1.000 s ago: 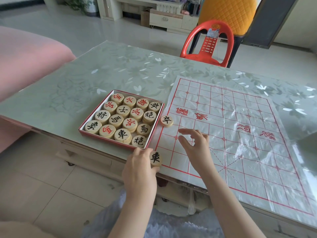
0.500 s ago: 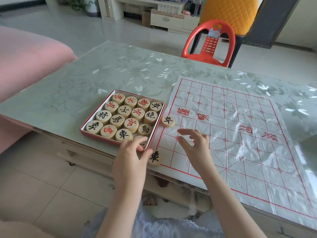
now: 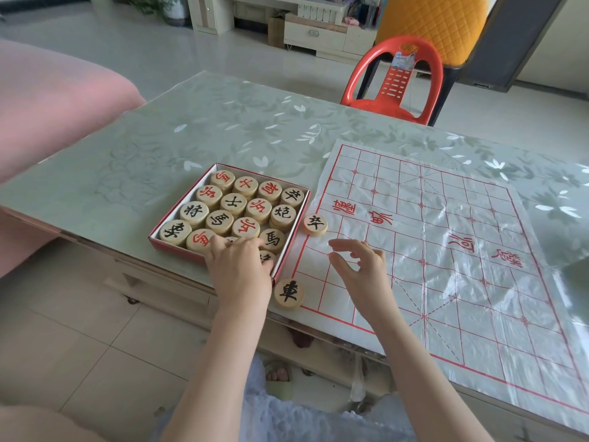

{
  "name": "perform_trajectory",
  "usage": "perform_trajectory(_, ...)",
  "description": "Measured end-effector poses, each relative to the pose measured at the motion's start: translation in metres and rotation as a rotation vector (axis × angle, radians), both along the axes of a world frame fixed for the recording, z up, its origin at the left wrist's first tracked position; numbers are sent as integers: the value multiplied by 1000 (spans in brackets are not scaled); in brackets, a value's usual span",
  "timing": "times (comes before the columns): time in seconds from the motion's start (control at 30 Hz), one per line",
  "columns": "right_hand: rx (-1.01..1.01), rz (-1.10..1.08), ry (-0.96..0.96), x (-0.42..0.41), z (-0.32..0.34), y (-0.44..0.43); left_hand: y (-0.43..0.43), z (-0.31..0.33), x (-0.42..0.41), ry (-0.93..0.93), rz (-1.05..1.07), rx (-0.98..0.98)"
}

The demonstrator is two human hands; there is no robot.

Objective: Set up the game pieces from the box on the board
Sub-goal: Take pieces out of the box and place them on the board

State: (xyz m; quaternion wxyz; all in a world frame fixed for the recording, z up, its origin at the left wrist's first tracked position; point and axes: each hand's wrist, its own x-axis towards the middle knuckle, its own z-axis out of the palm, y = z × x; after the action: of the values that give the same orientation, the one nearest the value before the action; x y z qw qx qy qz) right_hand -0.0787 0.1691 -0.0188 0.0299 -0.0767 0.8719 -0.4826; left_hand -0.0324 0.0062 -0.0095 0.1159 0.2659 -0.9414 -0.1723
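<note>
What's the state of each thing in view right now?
box: open, nearly full of pieces.
board: spread flat, creased.
black chariot piece: face up, board's near left corner.
black soldier piece: face up, board's left edge.
left hand: fingers on near-row pieces in box, grip unclear.
right hand: over board, empty, fingers relaxed.

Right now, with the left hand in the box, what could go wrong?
The 車 piece lies at the board corner near the table edge, beside the left hand; pulling back could knock it off.
The box sits near that edge; a push might shift it.
The board is thin wrinkled film; the right hand may drag it.
</note>
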Motion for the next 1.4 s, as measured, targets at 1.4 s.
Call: perform_trajectory(1.4, 305, 96, 267, -21, -3, -89, -15, 11, 21, 642, 79, 1062)
